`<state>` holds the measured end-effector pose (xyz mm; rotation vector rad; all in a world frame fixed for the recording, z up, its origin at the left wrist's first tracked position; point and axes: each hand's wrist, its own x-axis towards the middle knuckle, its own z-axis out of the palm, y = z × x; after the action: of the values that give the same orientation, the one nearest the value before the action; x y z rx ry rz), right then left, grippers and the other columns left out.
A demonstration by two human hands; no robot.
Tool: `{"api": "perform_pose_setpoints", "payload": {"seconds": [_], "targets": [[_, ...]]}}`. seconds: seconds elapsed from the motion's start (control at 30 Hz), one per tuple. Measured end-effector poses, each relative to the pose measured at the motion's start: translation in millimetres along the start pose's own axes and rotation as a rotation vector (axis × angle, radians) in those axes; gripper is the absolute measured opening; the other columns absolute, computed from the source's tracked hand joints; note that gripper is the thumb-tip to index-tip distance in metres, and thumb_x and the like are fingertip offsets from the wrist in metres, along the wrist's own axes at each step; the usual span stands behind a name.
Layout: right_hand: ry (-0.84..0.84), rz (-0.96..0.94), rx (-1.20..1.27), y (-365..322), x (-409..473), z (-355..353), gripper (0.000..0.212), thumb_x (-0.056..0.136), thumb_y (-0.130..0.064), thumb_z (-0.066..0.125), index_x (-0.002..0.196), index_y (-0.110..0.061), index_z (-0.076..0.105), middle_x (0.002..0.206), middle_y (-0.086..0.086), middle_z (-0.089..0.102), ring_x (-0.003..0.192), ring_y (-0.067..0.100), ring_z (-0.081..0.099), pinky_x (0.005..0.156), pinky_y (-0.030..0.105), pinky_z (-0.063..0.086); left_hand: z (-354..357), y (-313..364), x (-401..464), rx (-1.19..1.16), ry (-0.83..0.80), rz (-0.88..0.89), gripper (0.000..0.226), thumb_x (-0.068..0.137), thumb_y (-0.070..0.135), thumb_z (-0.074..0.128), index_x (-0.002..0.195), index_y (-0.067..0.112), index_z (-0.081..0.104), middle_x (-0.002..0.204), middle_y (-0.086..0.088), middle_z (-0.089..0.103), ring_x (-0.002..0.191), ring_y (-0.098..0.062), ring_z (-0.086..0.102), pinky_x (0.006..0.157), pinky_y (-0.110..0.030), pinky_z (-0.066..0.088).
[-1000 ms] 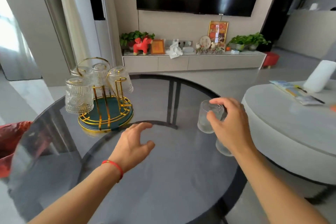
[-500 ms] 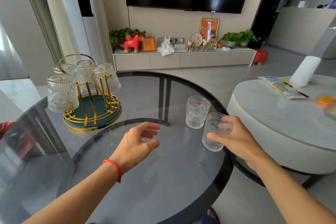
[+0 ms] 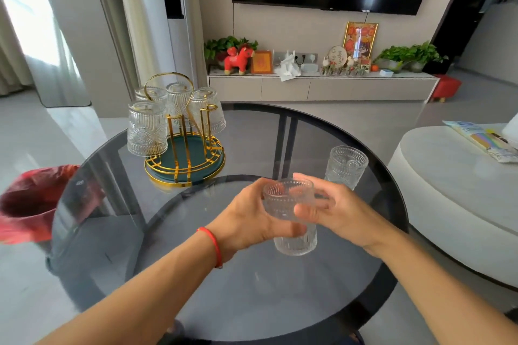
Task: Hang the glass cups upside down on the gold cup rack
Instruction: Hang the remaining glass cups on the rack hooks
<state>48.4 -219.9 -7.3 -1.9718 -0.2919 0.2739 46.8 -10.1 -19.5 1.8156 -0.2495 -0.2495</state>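
Observation:
A ribbed glass cup (image 3: 291,213) is upright above the middle of the round glass table (image 3: 196,274), held from both sides. My left hand (image 3: 246,218) wraps its left side and my right hand (image 3: 333,210) grips its right side. A second glass cup (image 3: 346,166) stands upright on the table just behind my right hand. The gold cup rack (image 3: 185,148) with its green base sits at the table's far left. Several glass cups hang upside down on it, the nearest one (image 3: 147,129) at its front left.
A red bin (image 3: 30,199) stands on the floor left of the table. A white round table (image 3: 459,190) with a leaflet sits to the right. A TV cabinet with plants and ornaments (image 3: 322,87) runs along the far wall.
My right hand lifted one cup off the table and carried it left to the middle. My left hand rose and closed onto it. The other cup stayed on the table.

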Motion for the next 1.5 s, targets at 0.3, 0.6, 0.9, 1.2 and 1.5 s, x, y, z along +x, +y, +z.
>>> {"api": "perform_pose_setpoints", "payload": {"seconds": [0.3,0.6,0.9,1.2,1.5], "targets": [[-0.042,0.228,0.71,-1.8,50.5,58.2,0.053,0.105,-0.05,0.046,0.136,-0.013,0.067,0.129,0.021,0.075,0.118,0.051,0.069,0.095,0.051,0.061,-48.5,-20.3,15.6,-0.227,0.345,-0.003,0.09,0.042,0.041,0.099,0.118,0.026,0.054,0.113,0.001,0.071,0.101,-0.009,0.071,0.084,-0.03,0.061],[0.293,0.21,0.897,-10.6,88.6,75.5,0.036,0.1,-0.036,0.065,0.123,-0.01,0.073,0.118,0.013,0.081,0.11,0.028,0.075,0.077,0.035,0.063,-93.4,-43.6,25.5,0.469,0.547,-0.019,0.052,0.096,0.057,0.046,0.123,0.015,0.061,0.111,-0.007,0.068,0.108,-0.028,0.061,0.09,-0.045,0.052],[0.567,-0.067,0.468,-75.7,142.7,55.1,0.058,0.088,-0.033,0.082,0.141,-0.023,0.06,0.13,-0.002,0.066,0.112,0.013,0.069,0.092,0.043,0.062,-100.0,-61.3,32.7,1.044,0.439,-0.209,0.051,0.088,0.035,0.06,0.131,0.009,0.05,0.134,-0.013,0.045,0.126,-0.033,0.041,0.101,-0.046,0.044],[0.504,-0.237,-0.278,-132.6,199.4,67.5,0.086,0.068,-0.056,0.086,0.146,-0.029,0.061,0.151,-0.004,0.062,0.137,0.019,0.057,0.101,0.026,0.04,-100.2,-58.5,29.0,1.059,0.404,-0.271,0.062,0.093,0.043,0.055,0.145,0.013,0.039,0.15,-0.013,0.037,0.143,-0.034,0.029,0.105,-0.054,0.044],[0.381,-0.326,-0.702,-142.2,219.4,105.2,0.069,0.079,-0.04,0.085,0.14,-0.018,0.062,0.139,0.009,0.069,0.13,0.032,0.058,0.105,0.04,0.045,-99.5,-59.1,30.7,1.106,0.381,-0.299,0.072,0.094,0.045,0.057,0.152,0.01,0.031,0.158,-0.016,0.03,0.148,-0.037,0.02,0.105,-0.057,0.043]]}}
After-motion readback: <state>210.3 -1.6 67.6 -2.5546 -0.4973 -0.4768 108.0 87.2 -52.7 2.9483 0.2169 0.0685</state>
